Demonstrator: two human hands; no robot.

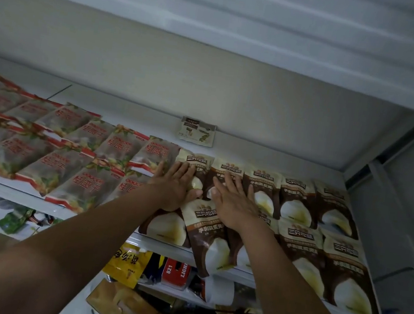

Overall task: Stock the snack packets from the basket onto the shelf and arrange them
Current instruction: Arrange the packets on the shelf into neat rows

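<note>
Clearly both the left hand (176,183) and right hand (234,200) lie flat, fingers spread, on brown snack packets (298,195) mid-frame on the shelf (133,110); one tilted packet (206,235) overhanging the front edge could slide off if nudged.

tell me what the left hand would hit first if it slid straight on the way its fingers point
The left hand lies flat on a brown-and-cream snack packet. Past its top edge comes bare shelf, then probably the small loose packet by the back wall; depth is unclear.
</note>
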